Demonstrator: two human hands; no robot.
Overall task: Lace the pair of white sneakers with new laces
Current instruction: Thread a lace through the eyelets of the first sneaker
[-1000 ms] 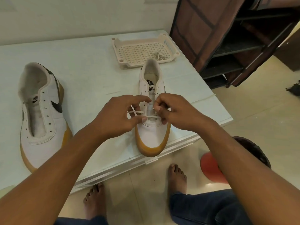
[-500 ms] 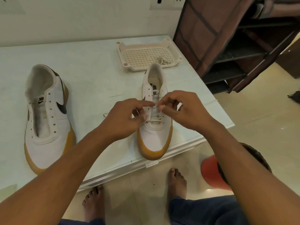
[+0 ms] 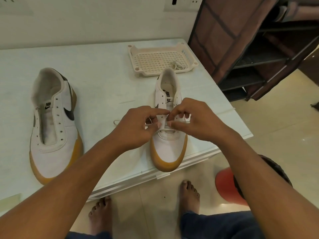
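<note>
Your left hand (image 3: 138,125) and right hand (image 3: 193,121) are covering the middle eyelets of the sneaker (image 3: 170,149) under them, so you are not seeing which hole the lace (image 3: 165,129) is passing through. Your pinching fingers are hiding its ends. Beyond your right hand, the bundle (image 3: 177,65) in the basket (image 3: 189,56) is showing too small to tell its coiling. Your right forearm is blocking part of the red stool (image 3: 224,185), and the view's right edge is cutting off the rack (image 3: 259,49).

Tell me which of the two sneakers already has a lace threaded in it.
The right sneaker, which the left hand and right hand work on: a white lace crosses its lowest eyelets. The left sneaker has only bare eyelets.
</note>
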